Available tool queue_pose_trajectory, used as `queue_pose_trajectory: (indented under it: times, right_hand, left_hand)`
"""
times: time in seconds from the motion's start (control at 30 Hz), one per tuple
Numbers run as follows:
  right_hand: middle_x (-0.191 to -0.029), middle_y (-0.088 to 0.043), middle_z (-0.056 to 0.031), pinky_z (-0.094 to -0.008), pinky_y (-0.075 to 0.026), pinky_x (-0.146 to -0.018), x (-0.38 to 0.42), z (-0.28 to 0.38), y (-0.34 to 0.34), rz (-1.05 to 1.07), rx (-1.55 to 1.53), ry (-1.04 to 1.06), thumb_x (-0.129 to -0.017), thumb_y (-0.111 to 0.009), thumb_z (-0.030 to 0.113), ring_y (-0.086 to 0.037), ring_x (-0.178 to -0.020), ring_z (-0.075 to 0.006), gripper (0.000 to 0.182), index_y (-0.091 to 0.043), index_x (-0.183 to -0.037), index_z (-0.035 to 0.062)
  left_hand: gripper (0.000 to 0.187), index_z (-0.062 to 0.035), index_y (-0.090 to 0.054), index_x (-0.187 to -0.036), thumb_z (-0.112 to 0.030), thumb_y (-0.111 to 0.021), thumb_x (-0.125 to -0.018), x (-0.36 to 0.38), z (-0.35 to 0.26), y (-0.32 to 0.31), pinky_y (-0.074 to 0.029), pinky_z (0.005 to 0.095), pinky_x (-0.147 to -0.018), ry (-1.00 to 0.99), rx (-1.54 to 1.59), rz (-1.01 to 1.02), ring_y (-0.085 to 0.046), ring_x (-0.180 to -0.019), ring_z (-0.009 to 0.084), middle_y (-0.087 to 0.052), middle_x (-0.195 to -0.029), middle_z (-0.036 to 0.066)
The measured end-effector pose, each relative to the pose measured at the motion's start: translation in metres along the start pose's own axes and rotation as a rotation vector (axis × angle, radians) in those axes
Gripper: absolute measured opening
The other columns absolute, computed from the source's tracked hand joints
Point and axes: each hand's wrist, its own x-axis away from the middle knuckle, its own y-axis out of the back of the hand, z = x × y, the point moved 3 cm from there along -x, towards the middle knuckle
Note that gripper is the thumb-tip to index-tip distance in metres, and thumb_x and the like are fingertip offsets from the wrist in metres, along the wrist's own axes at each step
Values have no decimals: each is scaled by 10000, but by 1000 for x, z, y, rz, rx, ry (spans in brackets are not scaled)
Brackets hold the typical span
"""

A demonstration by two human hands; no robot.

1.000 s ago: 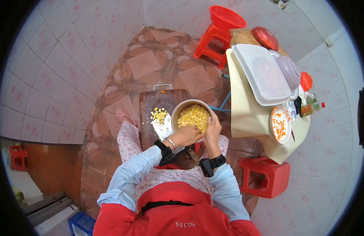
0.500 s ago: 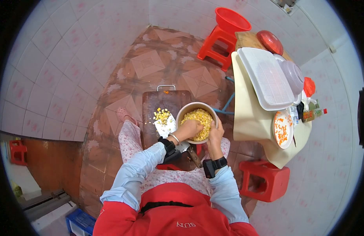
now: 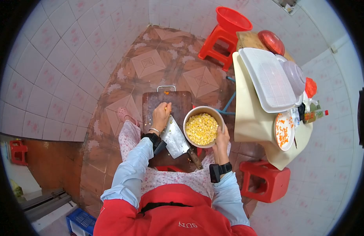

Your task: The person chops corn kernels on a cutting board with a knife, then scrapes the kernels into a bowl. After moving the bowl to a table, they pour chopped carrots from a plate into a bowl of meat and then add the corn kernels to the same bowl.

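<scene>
My right hand (image 3: pixel 222 141) grips the rim and side of a round pot (image 3: pixel 219 118), tilted a little toward me. Yellow corn kernels (image 3: pixel 201 129) fill much of it. Over the dark wooden cutting board (image 3: pixel 150 102), my left hand (image 3: pixel 161 117) is curled downward with its fingers drawn together. A bit of yellow shows at its fingertips, and the hand hides the small pile of kernels there. Beside that hand lies a cleaver (image 3: pixel 175 139), flat on the board, a few kernel bits on its blade and its wooden handle pointing toward me.
To the right stands a table (image 3: pixel 245 118) with a white basket tray (image 3: pixel 266 82), a plate with orange bits (image 3: pixel 284 131), a purple bowl (image 3: pixel 294 76) and a bottle (image 3: pixel 313 115). Red stools (image 3: pixel 264 181) stand nearby, one holding a red basin (image 3: pixel 233 19).
My left hand has left the pot and moved to the kernel pile on the board. My right hand has shifted the pot slightly right and down, uncovering the cleaver's blade.
</scene>
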Motion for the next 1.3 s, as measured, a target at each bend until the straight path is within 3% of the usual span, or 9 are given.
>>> queue_pose_trajectory:
  times: [0.03,0.1,0.17,0.47,0.67,0.83,0.9,1.17,1.3]
  right_hand:
    - [-1237,-573,-131,-331,-474,-933,0,0,2,-7,12,-7,-983,-439,28,-578,-1084,-204,345,-485,-1322,-18]
    - [-1237,-576,-130,-332,-483,-920,0,-1,5,-15,25,-14,-981,-442,24,-584,-1081,-205,355,-479,-1332,-9]
    - [-1239,-575,-131,-335,-482,-925,-1,-2,6,8,34,9,-983,-441,27,-581,-1087,-209,355,-475,-1334,-8]
    - [-1234,-576,-128,-342,-478,-936,-5,-5,7,23,-34,20,-982,-452,31,-582,-1081,-206,344,-485,-1322,-8]
    - [-1219,-595,-120,-312,-453,-936,-6,-3,3,-4,24,76,-972,-472,31,-574,-1083,-192,322,-528,-1286,-19]
    - [-1181,-615,-113,-302,-437,-931,-6,-7,-5,13,117,228,-952,-505,27,-573,-1068,-183,289,-581,-1226,-27]
    - [-1181,-616,-116,-306,-432,-939,0,0,-12,55,173,248,-944,-508,17,-572,-1065,-185,282,-595,-1210,-19]
    - [-1115,-658,-131,-340,-434,-951,-2,6,-16,23,456,439,-882,-544,-1,-602,-1033,-231,305,-619,-1178,2]
    - [-1106,-662,-139,-344,-435,-950,-2,4,-18,31,454,416,-874,-543,-13,-603,-1037,-235,314,-622,-1177,1]
  left_hand:
    - [255,-45,-581,-793,-263,-571,-927,4,0,-1,-458,439,-562,-110,-74,-28,-600,-644,365,-582,-725,152]
    - [224,-59,-576,-779,-244,-606,-902,9,5,-7,-462,436,-596,-131,-122,21,-592,-695,338,-572,-767,124]
    - [168,-68,-586,-799,-211,-648,-860,14,3,-12,-461,394,-654,-346,-232,23,-569,-778,299,-576,-825,99]
    - [126,-58,-618,-928,-140,-643,-835,33,-4,-11,-375,403,-886,-451,-220,105,-540,-955,268,-586,-988,79]
    - [117,-45,-638,-927,-98,-638,-823,31,-42,15,-418,395,-874,-341,-18,-1,-553,-977,288,-592,-971,100]
    - [118,-28,-635,-930,-118,-621,-855,35,-109,7,-466,393,-808,-437,245,107,-567,-911,310,-599,-932,125]
    - [150,-33,-632,-954,-162,-588,-891,42,-117,-18,-457,421,-815,-523,142,491,-562,-905,330,-593,-961,128]
    - [364,-45,-656,-994,-354,-472,-941,71,-102,-56,-509,449,-770,-634,-318,904,-594,-911,342,-608,-973,156]
    - [433,-32,-672,-940,-410,-461,-943,72,-110,-50,-495,494,-739,-293,-159,978,-630,-805,409,-651,-899,228]
